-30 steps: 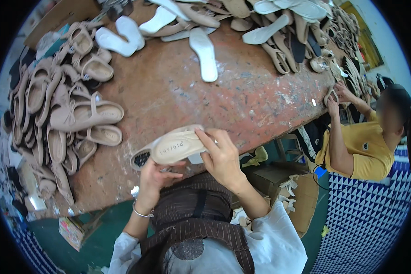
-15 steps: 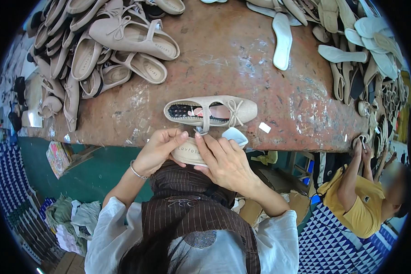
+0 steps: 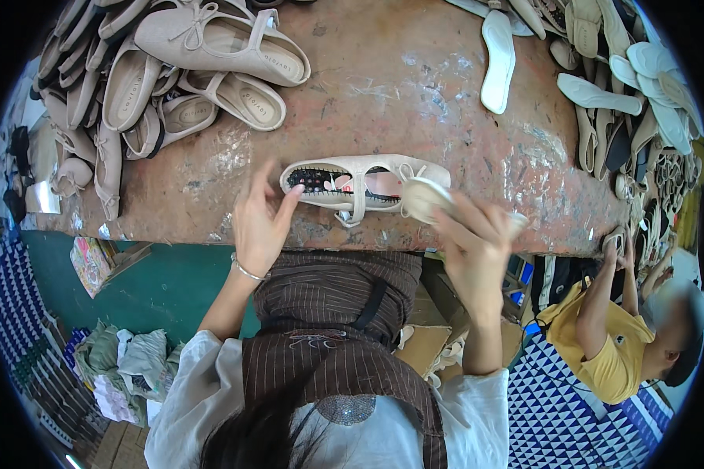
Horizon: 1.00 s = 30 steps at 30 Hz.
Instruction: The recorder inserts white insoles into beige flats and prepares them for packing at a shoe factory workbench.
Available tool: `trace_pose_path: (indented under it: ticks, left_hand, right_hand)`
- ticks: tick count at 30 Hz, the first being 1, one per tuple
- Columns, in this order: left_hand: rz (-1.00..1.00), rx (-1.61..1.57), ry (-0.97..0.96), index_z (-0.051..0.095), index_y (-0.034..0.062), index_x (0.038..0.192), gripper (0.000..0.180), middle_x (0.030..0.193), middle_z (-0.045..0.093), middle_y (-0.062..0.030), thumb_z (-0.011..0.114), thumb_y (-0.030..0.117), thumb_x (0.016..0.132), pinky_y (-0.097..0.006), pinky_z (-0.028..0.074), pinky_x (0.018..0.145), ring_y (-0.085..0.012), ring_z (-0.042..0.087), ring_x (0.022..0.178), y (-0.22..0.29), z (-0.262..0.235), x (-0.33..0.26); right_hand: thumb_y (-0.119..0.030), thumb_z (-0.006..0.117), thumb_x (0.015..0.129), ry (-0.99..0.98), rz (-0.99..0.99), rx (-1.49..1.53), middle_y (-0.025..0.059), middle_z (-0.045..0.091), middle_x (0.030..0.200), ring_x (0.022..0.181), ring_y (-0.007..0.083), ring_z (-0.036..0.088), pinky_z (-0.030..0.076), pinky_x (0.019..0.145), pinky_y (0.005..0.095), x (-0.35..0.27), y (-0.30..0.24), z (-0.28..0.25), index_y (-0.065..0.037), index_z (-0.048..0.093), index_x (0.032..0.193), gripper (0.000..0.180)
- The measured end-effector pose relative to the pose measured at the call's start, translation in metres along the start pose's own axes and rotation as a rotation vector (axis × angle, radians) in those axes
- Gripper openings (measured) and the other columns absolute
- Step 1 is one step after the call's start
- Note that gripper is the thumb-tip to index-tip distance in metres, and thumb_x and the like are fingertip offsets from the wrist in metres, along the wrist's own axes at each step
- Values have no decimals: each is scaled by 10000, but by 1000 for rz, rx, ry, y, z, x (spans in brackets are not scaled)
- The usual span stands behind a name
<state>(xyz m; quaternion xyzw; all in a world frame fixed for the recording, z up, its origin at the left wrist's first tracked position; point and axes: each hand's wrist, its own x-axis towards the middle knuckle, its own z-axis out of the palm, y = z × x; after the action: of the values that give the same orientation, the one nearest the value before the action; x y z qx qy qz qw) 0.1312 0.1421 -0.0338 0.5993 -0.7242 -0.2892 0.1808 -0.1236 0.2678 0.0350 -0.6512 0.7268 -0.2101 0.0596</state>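
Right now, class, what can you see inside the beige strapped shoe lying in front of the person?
Inside the beige strapped shoe: a dark, dotted bottom with pinkish patches. The toe end is covered by the pale oval piece in the right hand.

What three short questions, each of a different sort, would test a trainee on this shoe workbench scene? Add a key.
1. True or false: the cream strapped shoe lying on the worn brown workbench sits between the person's two hands.
2. Which hand holds a pale oval insole pad? A) left hand B) right hand C) neither
3. Fill in: the heap of beige flat shoes lies at the bench's far ____ side.

Key: 1 true; 2 B; 3 left. The left hand is open, fingers raised by the shoe's end. A white loose sole lies farther back.
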Motion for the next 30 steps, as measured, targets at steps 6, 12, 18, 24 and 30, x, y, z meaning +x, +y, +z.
trace_pose_path:
  ticks: [6, 12, 18, 24, 30]
  left_hand:
    - [95, -231, -114, 571, 0, 1310, 624, 928, 564, -100, 816, 122, 749, -283, 530, 574, -160, 631, 655, -12, 12, 3]
    - [31, -451, -288, 521, -19, 1371, 809, 978, 576, -87, 889, 102, 661, -260, 605, 618, -134, 653, 688, -22, 8, 14]
    - [65, -493, -244, 580, -17, 1318, 777, 1015, 628, -105, 916, 158, 641, -245, 570, 586, -114, 635, 660, -28, 12, 15]
    - [28, -496, -172, 665, -29, 1180, 600, 939, 673, -93, 906, 203, 681, -220, 505, 535, -82, 604, 635, -33, 20, 21]
    - [-89, -532, -128, 693, -35, 1065, 460, 841, 685, -79, 889, 182, 710, -211, 467, 504, -60, 571, 592, -32, 29, 24]
  right_hand:
    - [-13, 712, 711, -109, -126, 293, 103, 695, 1115, 1019, 270, 619, 479, 874, 406, 19, -9, 84, -35, 745, 957, 250]
    - [36, 733, 719, -129, -99, 445, 123, 709, 1089, 1047, 288, 646, 523, 866, 398, 32, -20, 94, -7, 748, 960, 245]
    - [54, 689, 769, -153, -87, 488, 121, 731, 1009, 977, 272, 680, 549, 820, 368, 44, -33, 113, -13, 754, 973, 225]
    - [57, 687, 781, -179, -17, 566, 161, 730, 959, 940, 279, 690, 555, 791, 363, 53, -39, 122, -6, 762, 942, 188]
    - [66, 688, 751, -188, -25, 561, 165, 732, 966, 939, 286, 688, 558, 790, 364, 55, -41, 126, -8, 766, 938, 215]
